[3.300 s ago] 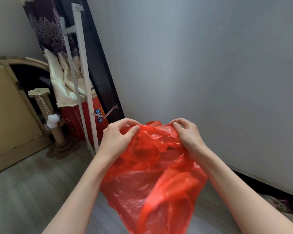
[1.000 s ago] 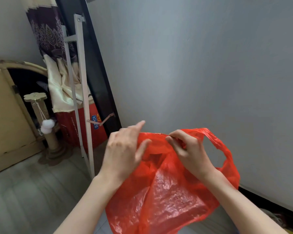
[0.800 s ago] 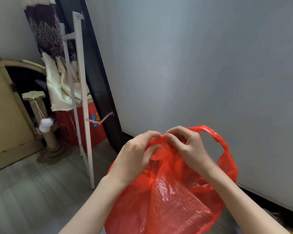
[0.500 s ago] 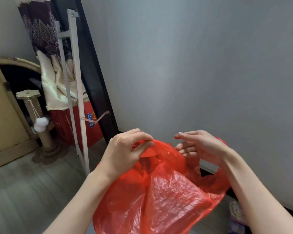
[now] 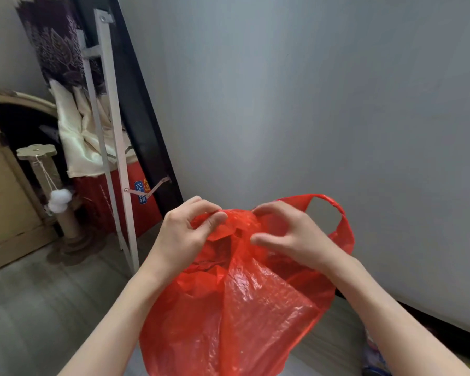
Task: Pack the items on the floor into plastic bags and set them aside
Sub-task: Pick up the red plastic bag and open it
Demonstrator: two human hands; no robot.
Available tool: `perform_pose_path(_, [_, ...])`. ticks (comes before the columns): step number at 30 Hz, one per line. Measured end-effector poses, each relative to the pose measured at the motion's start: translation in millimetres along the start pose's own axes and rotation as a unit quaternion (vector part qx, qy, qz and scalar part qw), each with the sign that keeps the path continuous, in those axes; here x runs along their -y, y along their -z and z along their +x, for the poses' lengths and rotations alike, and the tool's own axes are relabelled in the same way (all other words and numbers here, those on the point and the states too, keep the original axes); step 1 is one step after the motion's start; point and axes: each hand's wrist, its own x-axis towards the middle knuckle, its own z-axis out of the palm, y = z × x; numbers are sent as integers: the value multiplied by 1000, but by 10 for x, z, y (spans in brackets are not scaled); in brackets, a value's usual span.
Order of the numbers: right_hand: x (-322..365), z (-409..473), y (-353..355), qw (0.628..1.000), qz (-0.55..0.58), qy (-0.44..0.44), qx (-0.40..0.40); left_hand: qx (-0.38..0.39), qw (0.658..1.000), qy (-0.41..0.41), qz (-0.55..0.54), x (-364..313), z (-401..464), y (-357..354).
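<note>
A red plastic bag (image 5: 244, 302) hangs in the air in front of me, held at its top by both hands. My left hand (image 5: 186, 234) pinches the bag's rim between thumb and fingers. My right hand (image 5: 288, 234) grips the rim beside it, fingers curled into the plastic. One handle loop of the bag (image 5: 342, 221) stands up to the right of my right hand. What is inside the bag is hidden. A few colourful items (image 5: 372, 351) lie on the floor at the lower right, mostly hidden behind my right arm.
A grey wall (image 5: 323, 104) fills the right side. A white folded frame (image 5: 114, 137) and a dark board lean against it at the left. A red box (image 5: 144, 204), a cat scratching post (image 5: 57, 202) with a white pompom and a wooden cabinet (image 5: 3, 202) stand at the left.
My right hand, open half a second ago, has closed on the bag's rim again and the handle loop has come up on the right. My left hand kept its grip.
</note>
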Motion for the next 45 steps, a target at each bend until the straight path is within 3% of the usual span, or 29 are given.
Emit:
perform_pose_path(2, [-60,-14,-69,990,-129,32,42,39,999,-8,-31,-21,-3,-2])
perform_pose_path(5, [-106,-16,-65,983,-179,40,14,57,998,-18,-21,-17,-23,13])
perform_pose_path(9, [-77,16,38,996,-75,4,-56,6,989,-29,144,106,-7,159])
perform_pose_path(12, [-14,59,62,997,-10,-29,-77,-11,947,-21,319,109,-52,150])
perform_pose_path(14, [9,71,43,995,11,-40,-91,2,929,-53,366,107,-84,74])
perform_pose_path(16, [24,78,-6,995,24,-32,-87,39,954,-75,287,81,-123,-29])
perform_pose_path(18, [74,81,-54,996,51,-23,-64,75,987,-49,136,-19,-158,-137])
perform_pose_path(20, [112,82,-43,993,97,-28,-53,65,997,-28,42,-128,-173,-243])
perform_pose_path(23, [139,72,-6,988,131,-52,-70,-11,997,-46,53,-136,-127,-287])
perform_pose_path(27, [194,92,-14,984,51,-59,-159,-53,988,7,146,-59,-98,-245])
perform_pose_path(30, [365,58,-19,983,26,-41,-175,-102,974,51,194,-17,-99,-240])
perform_pose_path(34, [414,-32,-286,982,-147,-83,-89,-157,967,83,181,41,-51,-202])
perform_pose_path(36, [298,-40,-389,966,-216,-138,-26,-169,971,112,129,36,-34,-157])
perform_pose_path(39, [104,-40,-371,950,-262,-172,-10,-167,970,176,36,40,-17,-78])
perform_pose_path(42, [-7,-15,-330,959,-231,-155,-47,-149,965,215,-3,83,-18,6])
perform_pose_path(45, [-63,23,-255,971,-129,-167,-115,-170,959,225,34,121,-2,148])
